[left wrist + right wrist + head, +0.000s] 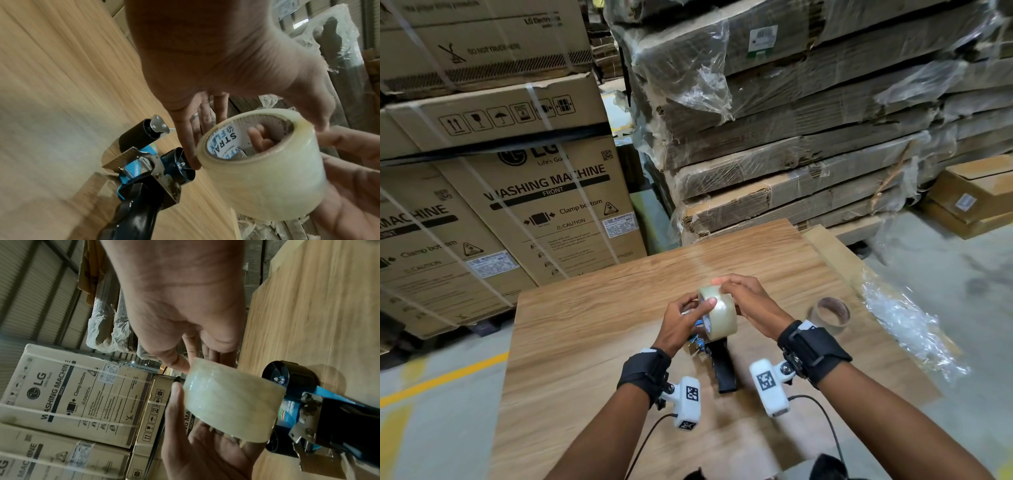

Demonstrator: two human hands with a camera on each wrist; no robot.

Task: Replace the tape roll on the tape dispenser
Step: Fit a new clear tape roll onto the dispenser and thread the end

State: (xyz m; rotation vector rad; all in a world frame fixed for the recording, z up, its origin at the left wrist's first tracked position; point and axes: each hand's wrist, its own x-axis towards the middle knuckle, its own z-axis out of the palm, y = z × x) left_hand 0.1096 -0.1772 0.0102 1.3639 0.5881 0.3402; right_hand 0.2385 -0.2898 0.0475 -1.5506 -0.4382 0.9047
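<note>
Strapped washing-machine cartons point(524, 192), plastic-wrapped flat cardboard stacks point(808, 113), crumpled clear film point(907, 325) beside wooden tabletop point(585, 325)

One full clear tape roll point(718, 313) between fingertips; one dispenser point(717, 359) below fingers; one empty core point(829, 315) right of them.

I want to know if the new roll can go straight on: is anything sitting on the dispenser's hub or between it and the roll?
Nothing visible does. The dispenser's black hub is bare, and the clear tape roll, held by the left hand and right hand, hovers just beside it.
</note>
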